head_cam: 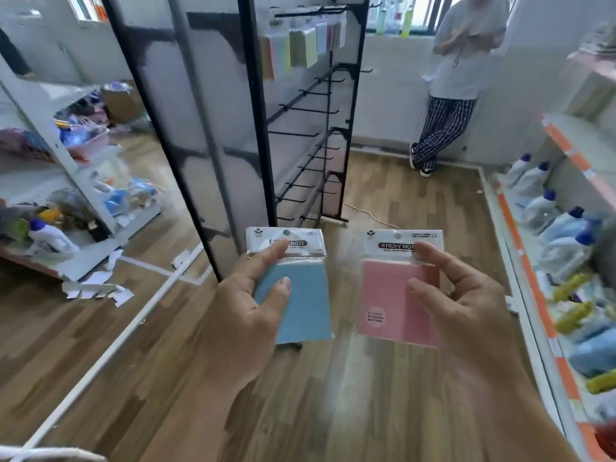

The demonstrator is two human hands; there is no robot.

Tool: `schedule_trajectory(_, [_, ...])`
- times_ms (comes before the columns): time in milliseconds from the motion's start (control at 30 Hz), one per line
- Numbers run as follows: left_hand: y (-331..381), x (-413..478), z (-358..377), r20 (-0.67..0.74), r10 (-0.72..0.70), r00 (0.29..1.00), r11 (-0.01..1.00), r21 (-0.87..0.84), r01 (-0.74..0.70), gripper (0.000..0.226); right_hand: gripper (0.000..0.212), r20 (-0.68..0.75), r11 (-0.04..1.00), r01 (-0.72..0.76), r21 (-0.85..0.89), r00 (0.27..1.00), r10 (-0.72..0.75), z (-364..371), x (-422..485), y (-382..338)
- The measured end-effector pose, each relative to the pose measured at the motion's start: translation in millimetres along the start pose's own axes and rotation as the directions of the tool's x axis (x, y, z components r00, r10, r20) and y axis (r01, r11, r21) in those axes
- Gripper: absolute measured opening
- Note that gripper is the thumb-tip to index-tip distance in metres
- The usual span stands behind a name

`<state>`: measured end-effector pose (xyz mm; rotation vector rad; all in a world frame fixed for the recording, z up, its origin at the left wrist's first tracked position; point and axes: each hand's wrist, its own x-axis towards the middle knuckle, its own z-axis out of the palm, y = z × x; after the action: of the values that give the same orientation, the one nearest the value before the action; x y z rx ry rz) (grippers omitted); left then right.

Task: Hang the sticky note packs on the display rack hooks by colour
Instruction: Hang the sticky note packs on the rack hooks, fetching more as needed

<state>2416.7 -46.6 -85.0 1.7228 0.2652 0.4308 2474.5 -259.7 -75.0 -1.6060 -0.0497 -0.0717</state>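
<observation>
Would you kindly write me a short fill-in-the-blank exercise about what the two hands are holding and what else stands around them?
1. The left hand holds the left pack, which is ____.
2. The right hand holds the right pack, which is ____.
3. On the display rack, the hung packs occupy only its ____ row.
4. The bottles on the right shelf have ____ caps.

Missing words: blue; pink; top; blue.
</observation>
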Motion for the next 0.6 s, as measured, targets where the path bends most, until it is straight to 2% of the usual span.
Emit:
schedule_trajectory(233, [-5, 157, 70, -0.007, 0.104, 0.995, 0.994, -0.029, -0.104, 0.035, 0.038, -0.021, 0.997, 0.072, -0.009, 0.997, -0.073, 8, 166, 17])
schedule_trajectory(367, [0, 245, 104, 0.02, 0.099, 0.995, 0.993, -0.064, -0.098, 0.027, 0.036, -0.028, 0.995, 0.09, 0.041, 0.996, -0.089, 19, 261, 13])
schedule_trajectory(600, [14, 377, 175, 0.051, 0.181, 0.982, 0.983, 0.026, -0.182, 0.03, 0.036, -0.019, 0.991, 0.106, 0.077, 0.994, -0.105, 19, 404, 17])
